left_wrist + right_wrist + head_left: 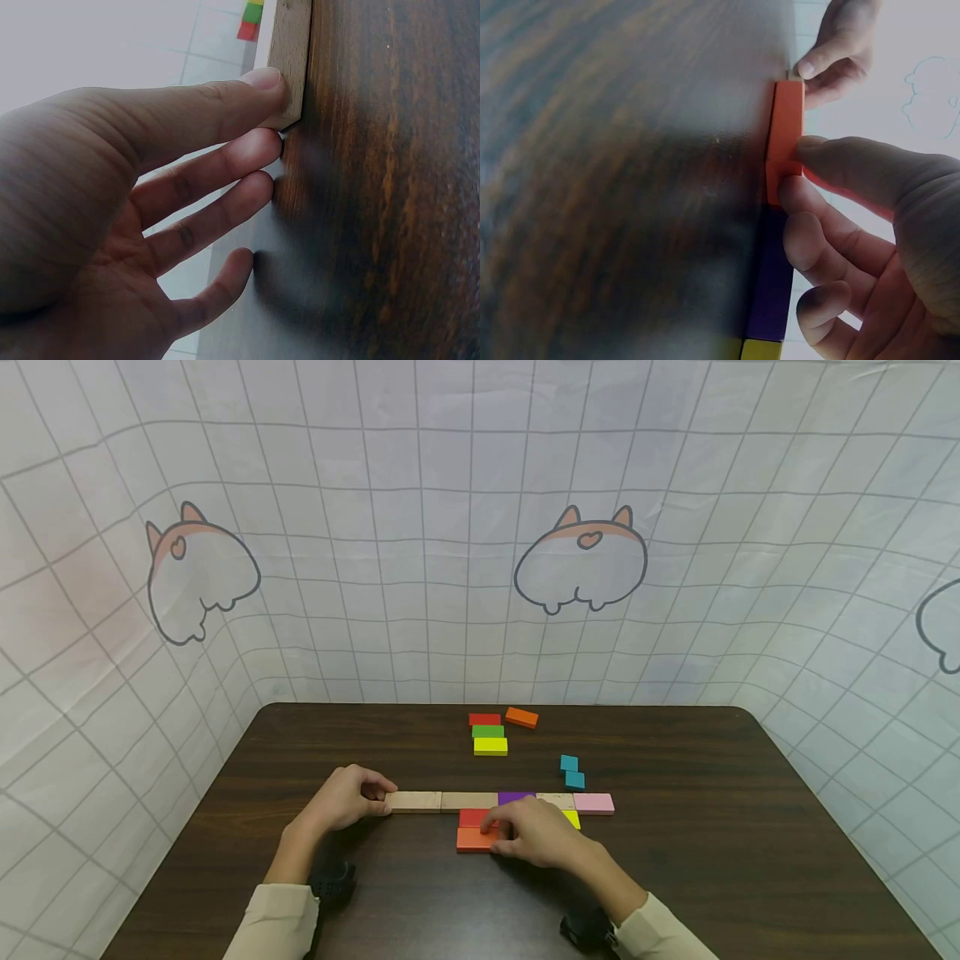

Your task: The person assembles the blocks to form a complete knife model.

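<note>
A straight row on the table holds two plain wooden blocks, the left-hand one (414, 802) at its end, then a purple block (516, 797), another plain block and a pink block (594, 803). My left hand (348, 797) pinches the left end of the row, thumb on the near side of the plain block (289, 60). Against the row's near side lie a red block (474, 817), an orange block (474, 840) and a partly covered yellow block (573, 819). My right hand (536, 832) pinches a short orange block (780, 181) between thumb and fingers, beside the longer orange one.
Farther back lie red (484, 719), green (487, 732) and yellow (491, 747) blocks, with a tilted orange block (522, 717) next to them. Two small blue blocks (570, 763) lie behind the row's right part. A grid-patterned cloth (420, 543) hangs beyond the dark table (675, 860).
</note>
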Motion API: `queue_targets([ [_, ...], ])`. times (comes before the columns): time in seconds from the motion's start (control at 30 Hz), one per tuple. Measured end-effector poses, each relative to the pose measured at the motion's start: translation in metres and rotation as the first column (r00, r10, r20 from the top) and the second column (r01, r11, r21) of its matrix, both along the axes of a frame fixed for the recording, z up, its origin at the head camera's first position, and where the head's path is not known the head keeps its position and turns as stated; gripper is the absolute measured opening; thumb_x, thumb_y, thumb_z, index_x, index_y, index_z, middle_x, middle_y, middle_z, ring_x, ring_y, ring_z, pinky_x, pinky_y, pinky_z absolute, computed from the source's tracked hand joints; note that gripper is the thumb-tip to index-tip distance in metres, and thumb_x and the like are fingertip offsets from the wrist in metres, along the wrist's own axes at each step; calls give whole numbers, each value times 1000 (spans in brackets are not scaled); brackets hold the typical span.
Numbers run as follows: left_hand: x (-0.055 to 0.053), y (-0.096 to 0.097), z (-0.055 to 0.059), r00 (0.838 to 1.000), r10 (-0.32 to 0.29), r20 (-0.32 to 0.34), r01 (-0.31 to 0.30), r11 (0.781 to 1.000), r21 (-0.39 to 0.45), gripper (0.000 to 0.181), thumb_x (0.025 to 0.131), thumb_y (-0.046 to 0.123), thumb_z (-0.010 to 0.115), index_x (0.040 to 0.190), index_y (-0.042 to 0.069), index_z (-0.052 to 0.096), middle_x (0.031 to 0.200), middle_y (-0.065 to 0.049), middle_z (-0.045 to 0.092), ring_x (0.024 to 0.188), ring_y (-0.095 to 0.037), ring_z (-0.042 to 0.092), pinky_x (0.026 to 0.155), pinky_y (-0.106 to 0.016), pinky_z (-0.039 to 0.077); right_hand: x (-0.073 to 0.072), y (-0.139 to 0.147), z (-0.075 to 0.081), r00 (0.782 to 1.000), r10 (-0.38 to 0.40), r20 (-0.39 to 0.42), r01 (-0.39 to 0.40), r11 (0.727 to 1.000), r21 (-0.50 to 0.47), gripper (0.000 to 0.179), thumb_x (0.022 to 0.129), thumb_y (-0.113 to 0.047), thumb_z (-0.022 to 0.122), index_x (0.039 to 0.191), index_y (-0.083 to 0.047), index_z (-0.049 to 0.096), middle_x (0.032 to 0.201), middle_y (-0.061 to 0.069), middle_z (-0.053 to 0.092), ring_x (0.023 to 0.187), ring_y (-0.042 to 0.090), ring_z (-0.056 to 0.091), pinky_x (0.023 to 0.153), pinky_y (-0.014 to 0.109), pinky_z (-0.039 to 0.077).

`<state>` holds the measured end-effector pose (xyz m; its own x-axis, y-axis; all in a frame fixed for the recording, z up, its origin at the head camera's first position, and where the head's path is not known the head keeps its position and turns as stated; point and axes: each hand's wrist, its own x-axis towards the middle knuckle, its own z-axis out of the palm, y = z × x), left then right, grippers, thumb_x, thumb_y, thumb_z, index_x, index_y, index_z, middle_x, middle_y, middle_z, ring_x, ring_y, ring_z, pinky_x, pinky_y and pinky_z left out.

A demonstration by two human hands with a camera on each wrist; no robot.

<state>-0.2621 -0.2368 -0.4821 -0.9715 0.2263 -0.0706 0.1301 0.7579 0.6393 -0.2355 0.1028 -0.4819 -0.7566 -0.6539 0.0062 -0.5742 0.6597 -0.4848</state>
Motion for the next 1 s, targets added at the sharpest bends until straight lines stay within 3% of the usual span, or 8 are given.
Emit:
queue_targets([
  [0.33, 0, -1, -1, 1000, -6, -4, 6, 1000, 1, 20, 84, 13, 84, 104, 15, 80, 86, 4, 71, 78, -11, 62, 71, -30, 53, -15, 16, 17, 1000, -28, 5, 29, 995, -98, 17, 94, -23, 75, 111, -18, 76, 84, -10, 68, 70, 4, 56, 61, 22, 49],
  [0.67, 1, 0, 0, 1000, -7, -3, 7, 1000, -5, 20, 85, 13, 84, 104, 14, 80, 87, 4, 71, 79, -11, 63, 72, -31, 53, -65, 42, 33, 993, -94, 74, 104, 982, -159, 25, 95, -19, 74, 117, -8, 72, 82, -5, 67, 69, 12, 59, 65, 26, 51],
  [0.87, 1, 0, 0, 1000, -11, -5, 11, 1000, -4, 20, 85, 11, 83, 105, 13, 80, 87, 4, 71, 79, -11, 62, 72, -31, 53, -96, 43, 31, 984, -134, 119, 152, 975, -159, 32, 95, -16, 74, 124, -4, 68, 85, 1, 66, 66, 14, 60, 63, 29, 52],
  [1.0, 0, 0, 0, 1000, -13, -5, 13, 1000, -2, 21, 85, 11, 83, 105, 13, 80, 86, 3, 70, 78, -11, 62, 71, -30, 53, -111, 40, 25, 980, -144, 141, 164, 975, -148, 36, 95, -16, 74, 128, -6, 67, 98, 5, 70, 71, 15, 63, 69, 30, 55],
])
